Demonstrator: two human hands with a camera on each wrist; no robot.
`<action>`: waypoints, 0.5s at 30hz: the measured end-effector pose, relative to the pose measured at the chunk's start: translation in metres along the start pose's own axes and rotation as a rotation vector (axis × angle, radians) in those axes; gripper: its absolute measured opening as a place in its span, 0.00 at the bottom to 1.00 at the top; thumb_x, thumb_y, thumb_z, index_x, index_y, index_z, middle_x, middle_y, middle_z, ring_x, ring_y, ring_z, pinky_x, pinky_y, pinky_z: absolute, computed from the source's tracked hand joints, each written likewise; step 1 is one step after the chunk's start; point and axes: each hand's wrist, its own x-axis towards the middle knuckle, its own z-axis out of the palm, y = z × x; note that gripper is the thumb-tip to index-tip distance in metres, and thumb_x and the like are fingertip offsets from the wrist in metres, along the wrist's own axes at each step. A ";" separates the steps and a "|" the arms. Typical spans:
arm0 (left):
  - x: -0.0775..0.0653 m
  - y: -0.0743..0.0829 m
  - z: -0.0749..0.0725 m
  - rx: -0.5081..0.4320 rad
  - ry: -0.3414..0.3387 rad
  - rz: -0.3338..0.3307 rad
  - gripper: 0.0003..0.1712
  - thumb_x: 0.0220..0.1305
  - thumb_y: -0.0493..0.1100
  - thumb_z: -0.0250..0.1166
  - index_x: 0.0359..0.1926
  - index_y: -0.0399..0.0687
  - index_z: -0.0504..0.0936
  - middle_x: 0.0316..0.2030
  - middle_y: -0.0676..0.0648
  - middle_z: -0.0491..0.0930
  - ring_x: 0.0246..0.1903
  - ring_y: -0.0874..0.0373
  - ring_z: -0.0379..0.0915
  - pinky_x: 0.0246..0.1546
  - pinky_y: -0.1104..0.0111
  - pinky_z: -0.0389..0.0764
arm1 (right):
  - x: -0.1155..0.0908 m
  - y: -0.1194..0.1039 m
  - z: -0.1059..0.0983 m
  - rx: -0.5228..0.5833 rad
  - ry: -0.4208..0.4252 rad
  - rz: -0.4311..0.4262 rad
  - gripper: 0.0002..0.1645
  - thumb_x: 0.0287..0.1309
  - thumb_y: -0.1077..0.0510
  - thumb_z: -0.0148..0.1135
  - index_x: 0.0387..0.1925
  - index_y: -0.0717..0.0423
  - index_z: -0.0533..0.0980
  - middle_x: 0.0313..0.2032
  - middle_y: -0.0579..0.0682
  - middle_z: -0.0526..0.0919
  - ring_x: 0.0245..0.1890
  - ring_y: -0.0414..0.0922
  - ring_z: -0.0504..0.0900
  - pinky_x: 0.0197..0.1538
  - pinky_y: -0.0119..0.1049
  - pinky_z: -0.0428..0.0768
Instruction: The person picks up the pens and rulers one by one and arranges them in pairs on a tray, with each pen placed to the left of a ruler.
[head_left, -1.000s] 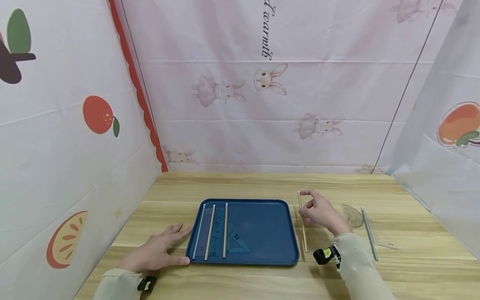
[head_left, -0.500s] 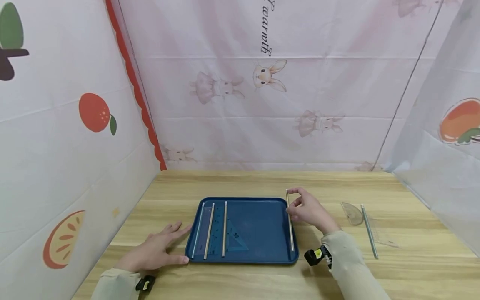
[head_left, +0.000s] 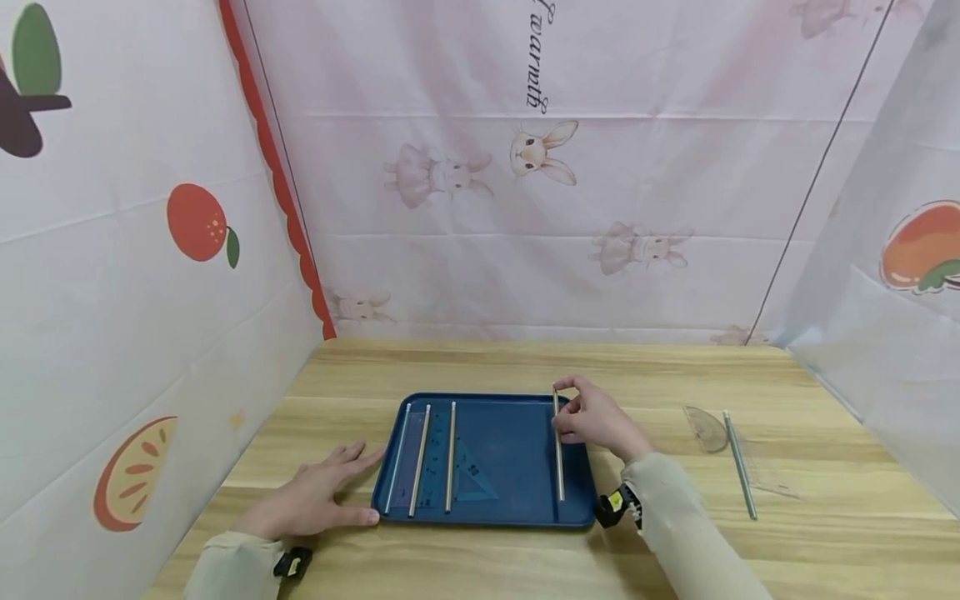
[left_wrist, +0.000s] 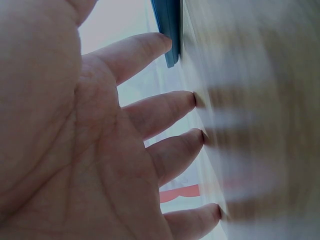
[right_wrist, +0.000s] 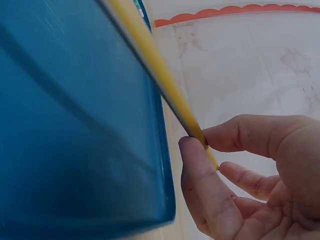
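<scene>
My right hand (head_left: 600, 423) pinches a gold-yellow pencil (head_left: 559, 468) near its far end, between thumb and fingertips. This pencil hangs lengthwise over the right part of the blue tray (head_left: 517, 467) and casts a dark shadow on it; the right wrist view shows the pencil (right_wrist: 162, 75) slanting above the tray (right_wrist: 75, 165). My left hand (head_left: 318, 496) lies with fingers spread at the tray's left edge. In the left wrist view, the left hand's fingertips (left_wrist: 187, 100) rest on the table, and one finger touches the tray corner (left_wrist: 170, 50).
In the tray's left part lie a silvery-blue pencil (head_left: 398, 458), two gold pencils (head_left: 419, 462) and a blue see-through set square (head_left: 474, 483). Right of the tray, on the wooden table (head_left: 652, 550), are a clear protractor (head_left: 705, 428), a green pencil (head_left: 739, 467) and a clear set square (head_left: 772, 485).
My right hand has carried the gold pencil leftward from the table beside the tray to above the tray's right part. The left hand stays at the tray's left edge.
</scene>
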 end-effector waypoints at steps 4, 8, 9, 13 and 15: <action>-0.001 -0.001 0.000 0.005 -0.003 -0.002 0.57 0.60 0.69 0.76 0.84 0.58 0.64 0.83 0.29 0.54 0.81 0.20 0.46 0.63 0.12 0.47 | 0.005 -0.003 0.009 0.014 -0.019 -0.002 0.36 0.66 0.69 0.65 0.73 0.64 0.65 0.39 0.59 0.82 0.35 0.47 0.88 0.46 0.45 0.93; 0.000 -0.002 0.000 0.013 -0.007 -0.005 0.57 0.60 0.70 0.75 0.84 0.61 0.63 0.83 0.30 0.54 0.81 0.21 0.46 0.64 0.12 0.47 | 0.009 -0.005 0.017 0.013 -0.034 -0.002 0.36 0.67 0.69 0.65 0.73 0.66 0.65 0.39 0.60 0.82 0.34 0.47 0.89 0.46 0.45 0.93; 0.000 -0.003 0.000 0.016 -0.007 -0.008 0.57 0.60 0.71 0.75 0.84 0.61 0.63 0.84 0.31 0.54 0.81 0.21 0.46 0.64 0.13 0.47 | 0.010 -0.006 0.020 0.008 -0.041 -0.005 0.36 0.67 0.69 0.65 0.74 0.66 0.65 0.40 0.61 0.82 0.34 0.47 0.89 0.46 0.45 0.93; 0.001 -0.003 0.001 0.021 -0.009 -0.005 0.57 0.60 0.71 0.74 0.84 0.60 0.63 0.84 0.31 0.54 0.81 0.21 0.46 0.64 0.13 0.47 | 0.014 -0.009 0.029 0.001 -0.056 -0.004 0.36 0.66 0.71 0.65 0.73 0.69 0.64 0.39 0.61 0.82 0.33 0.47 0.90 0.44 0.44 0.93; 0.001 -0.003 0.001 0.022 -0.012 -0.003 0.58 0.60 0.72 0.74 0.84 0.59 0.63 0.84 0.31 0.54 0.81 0.21 0.46 0.65 0.13 0.48 | 0.015 -0.010 0.033 -0.004 -0.063 0.002 0.36 0.66 0.71 0.65 0.73 0.69 0.64 0.39 0.61 0.82 0.32 0.47 0.90 0.44 0.44 0.93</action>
